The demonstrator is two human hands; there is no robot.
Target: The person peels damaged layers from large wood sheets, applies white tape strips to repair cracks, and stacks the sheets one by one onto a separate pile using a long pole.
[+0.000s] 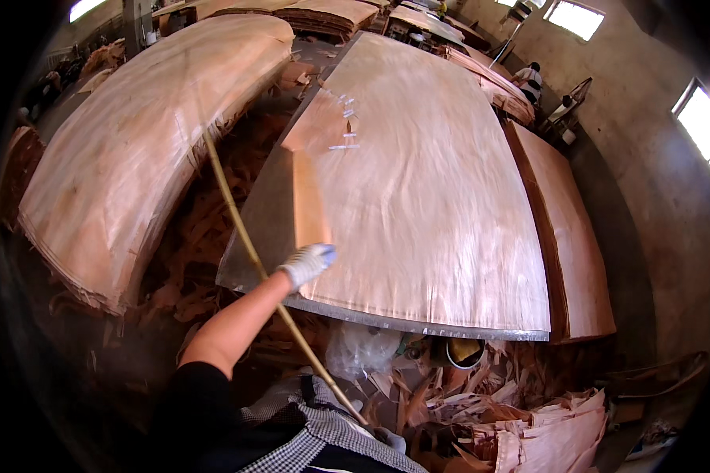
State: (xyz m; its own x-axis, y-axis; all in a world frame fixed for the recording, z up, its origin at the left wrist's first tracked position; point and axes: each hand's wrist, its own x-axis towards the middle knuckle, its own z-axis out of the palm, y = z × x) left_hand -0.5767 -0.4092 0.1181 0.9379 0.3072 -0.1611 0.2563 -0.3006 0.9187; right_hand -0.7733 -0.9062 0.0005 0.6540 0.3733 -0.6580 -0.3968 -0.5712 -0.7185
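My left hand (309,264), in a white and blue knitted glove, is closed on the near end of a strip of wood veneer (312,205). The strip is slightly blurred and lies along the left edge of a large pale veneer sheet (426,189). White tape pieces (344,147) cross a small split in the sheet's far left part. A long bamboo stick (233,205) slants beneath my left forearm, its far tip blurred near the left stack. Low at my body, my right hand (390,439), gloved and mostly hidden, is at the stick's near end.
A tall veneer stack (150,150) stands left, another (568,236) right. The sheet rests on a dark-edged table (418,325). Below are a bucket (465,353), a clear plastic bag (361,348) and veneer scraps (481,394). A person (529,81) is at the far right.
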